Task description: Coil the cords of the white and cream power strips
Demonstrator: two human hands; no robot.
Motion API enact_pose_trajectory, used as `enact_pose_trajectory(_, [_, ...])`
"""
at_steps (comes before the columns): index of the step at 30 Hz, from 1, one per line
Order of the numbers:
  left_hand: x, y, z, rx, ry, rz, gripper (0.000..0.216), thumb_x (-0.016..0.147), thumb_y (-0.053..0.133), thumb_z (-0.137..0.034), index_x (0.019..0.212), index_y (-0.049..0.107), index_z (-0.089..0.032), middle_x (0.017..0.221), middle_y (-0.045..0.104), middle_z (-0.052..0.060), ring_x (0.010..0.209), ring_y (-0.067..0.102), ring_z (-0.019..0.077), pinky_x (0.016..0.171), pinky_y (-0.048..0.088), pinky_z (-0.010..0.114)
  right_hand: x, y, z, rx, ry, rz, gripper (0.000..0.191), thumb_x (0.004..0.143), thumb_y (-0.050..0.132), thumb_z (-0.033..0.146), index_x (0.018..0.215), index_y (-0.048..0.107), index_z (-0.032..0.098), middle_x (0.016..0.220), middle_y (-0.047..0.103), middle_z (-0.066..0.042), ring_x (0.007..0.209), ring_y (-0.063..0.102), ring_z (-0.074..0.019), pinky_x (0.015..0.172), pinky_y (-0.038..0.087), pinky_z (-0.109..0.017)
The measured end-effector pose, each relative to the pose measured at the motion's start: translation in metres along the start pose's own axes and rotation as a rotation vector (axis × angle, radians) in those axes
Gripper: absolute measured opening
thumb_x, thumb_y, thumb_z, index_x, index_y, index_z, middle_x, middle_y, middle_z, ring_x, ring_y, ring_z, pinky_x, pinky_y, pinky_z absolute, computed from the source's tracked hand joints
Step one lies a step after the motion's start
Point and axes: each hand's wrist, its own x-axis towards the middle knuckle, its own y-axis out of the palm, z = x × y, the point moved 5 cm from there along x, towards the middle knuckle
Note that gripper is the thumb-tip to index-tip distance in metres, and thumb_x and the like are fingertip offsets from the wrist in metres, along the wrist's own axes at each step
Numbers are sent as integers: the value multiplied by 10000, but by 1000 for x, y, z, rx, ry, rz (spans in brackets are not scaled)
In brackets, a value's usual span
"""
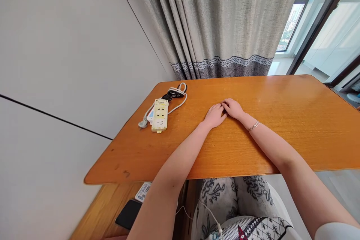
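Observation:
My left hand point(215, 115) lies palm down on the orange-brown wooden table point(295, 127), its fingers stretched forward and nothing in them. My right hand point(234, 108) rests beside it, with its fingertips touching the fingers of the left. It holds nothing that I can see, though its fingertips partly overlap the other hand. A thin bracelet point(253, 126) circles the right wrist. To the left of both hands, and apart from them, is a yellowed white power strip point(159, 115) with several sockets.
A looped cable point(180, 92) and a grey plug point(143, 122) lie around the power strip. Below the table's left edge, a dark flat object point(128, 213) and a white labelled item point(143, 192) rest on a wooden surface. A grey curtain point(225, 18) hangs behind; a white wall point(70, 45) stands left.

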Motion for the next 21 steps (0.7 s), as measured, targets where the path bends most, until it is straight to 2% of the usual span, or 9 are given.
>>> enact_pose_trajectory(8, [0, 2, 1, 2, -4, 9, 430, 992, 532, -316, 1366, 595, -113, 1488, 585, 201, 1439, 514, 311, 1247, 358, 497, 0, 1, 1, 1, -4, 6, 230, 1038, 485, 252, 1106, 693, 182, 1156, 718, -112, 1078, 650, -206, 956, 471, -322])
enact_pose_trajectory(16, [-1, 2, 1, 2, 4, 1, 404, 991, 538, -309, 1354, 614, -149, 1477, 601, 184, 1414, 541, 317, 1236, 379, 527, -2, -1, 4, -11, 1, 9, 222, 1039, 488, 241, 1096, 693, 181, 1157, 719, -112, 1068, 653, -210, 951, 475, -327])
enact_pose_trajectory(21, [-1, 1, 0, 2, 6, 3, 411, 991, 538, -312, 1365, 607, -157, 1479, 603, 176, 1412, 542, 317, 1226, 388, 529, -4, -10, 16, -44, -6, -6, 185, 1015, 539, 234, 1056, 714, 193, 1124, 715, -98, 1004, 666, -213, 889, 499, -326])
